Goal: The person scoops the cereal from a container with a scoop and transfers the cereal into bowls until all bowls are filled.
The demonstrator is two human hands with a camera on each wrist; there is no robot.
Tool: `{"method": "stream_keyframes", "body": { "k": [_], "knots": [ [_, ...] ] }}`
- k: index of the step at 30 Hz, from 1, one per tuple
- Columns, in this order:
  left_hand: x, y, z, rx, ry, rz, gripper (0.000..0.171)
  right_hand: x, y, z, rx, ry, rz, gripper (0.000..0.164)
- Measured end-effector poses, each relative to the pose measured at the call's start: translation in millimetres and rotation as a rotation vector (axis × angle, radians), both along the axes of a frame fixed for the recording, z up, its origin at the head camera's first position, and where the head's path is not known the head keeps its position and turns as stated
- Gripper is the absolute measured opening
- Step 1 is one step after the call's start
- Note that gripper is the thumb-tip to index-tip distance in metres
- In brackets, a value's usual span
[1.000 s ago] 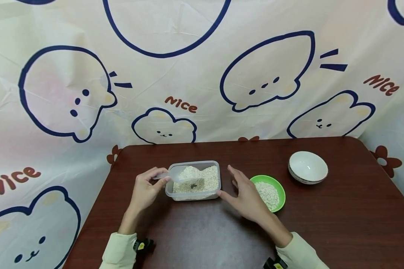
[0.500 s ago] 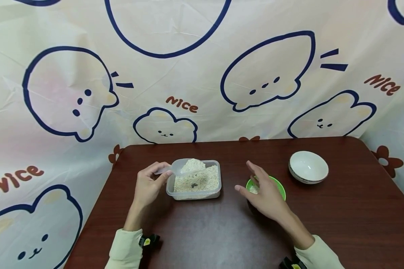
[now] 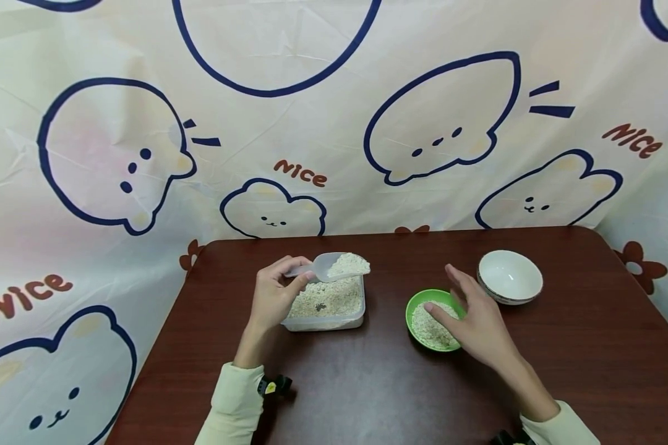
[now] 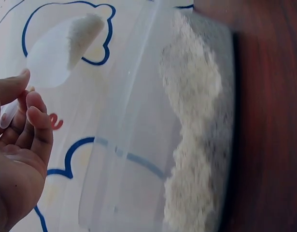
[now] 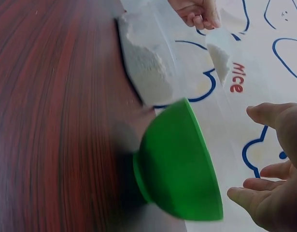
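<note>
My left hand (image 3: 275,293) pinches the handle of a translucent plastic scoop (image 3: 321,267) between thumb and fingers. The scoop carries a heap of pale, oat-like flakes (image 4: 85,36) and is held above a clear rectangular container (image 3: 334,323), which holds more of the same flakes. To the right, a green bowl (image 3: 413,296) with flakes in it stands on the table. My right hand (image 3: 479,321) hovers over this bowl's right side, fingers spread and holding nothing. From the right wrist view, the green bowl (image 5: 177,164) shows a gap between its rim and the fingers.
White bowls (image 3: 509,277), seemingly stacked, stand at the back right, just beyond my right hand. All of it rests on a dark brown wooden table (image 3: 378,395). Behind the table's far edge hangs a cream cloth (image 3: 334,123) with cartoon drawings.
The left hand has lifted the loaded scoop out of the container and carried it rightward. My right hand has moved right, from beside the container to over the green bowl's right side.
</note>
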State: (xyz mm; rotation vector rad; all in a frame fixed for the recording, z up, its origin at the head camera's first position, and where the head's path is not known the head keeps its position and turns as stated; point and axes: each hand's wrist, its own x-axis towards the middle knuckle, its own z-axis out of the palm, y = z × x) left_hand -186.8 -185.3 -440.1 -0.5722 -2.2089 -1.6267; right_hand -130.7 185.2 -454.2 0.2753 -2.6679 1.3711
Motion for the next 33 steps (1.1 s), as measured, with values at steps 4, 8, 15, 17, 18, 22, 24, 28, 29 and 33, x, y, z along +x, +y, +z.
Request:
{"method": "stream_keyframes", "body": {
  "k": [4, 8, 15, 17, 18, 22, 24, 28, 29, 33],
  "knots": [
    [-3.3, 14.6, 2.9, 0.006, 0.013, -0.024, 0.010, 1.2, 14.7, 1.2, -0.002, -0.001, -0.019, 0.087],
    [-5.6, 28.4, 4.9, 0.010, -0.005, -0.042, 0.010, 3.8, 30.5, -1.5, 0.005, 0.017, -0.045, 0.088],
    [-9.2, 51.4, 5.1, 0.000, -0.020, -0.084, 0.011, 7.5, 58.1, -5.4, 0.098, 0.035, -0.128, 0.089],
    [-11.0, 59.7, 5.0, -0.002, -0.017, -0.104, 0.011, 8.3, 65.8, -5.8, 0.120, 0.035, -0.151, 0.090],
    [-12.2, 64.1, 4.5, -0.005, -0.018, -0.112, 0.010, 8.6, 69.5, -6.3, 0.129, 0.043, -0.164, 0.090],
    [-16.4, 82.3, 4.2, -0.030, -0.024, -0.121, 0.009, 9.5, 82.4, -8.0, 0.151, 0.063, -0.203, 0.089],
    [-18.6, 91.7, 4.5, -0.038, -0.027, -0.124, 0.010, 9.6, 87.4, -8.8, 0.166, 0.064, -0.220, 0.089],
    [-21.8, 110.8, 6.9, -0.050, -0.025, -0.137, 0.011, 9.1, 95.1, -10.6, 0.190, 0.057, -0.250, 0.092],
    [-22.3, 115.5, 7.6, -0.055, -0.020, -0.142, 0.011, 8.7, 96.8, -11.1, 0.198, 0.054, -0.258, 0.092],
    [-24.6, 134.2, 9.8, -0.071, 0.010, -0.165, 0.010, 6.4, 103.8, -13.2, 0.232, 0.050, -0.287, 0.094]
  ]
}}
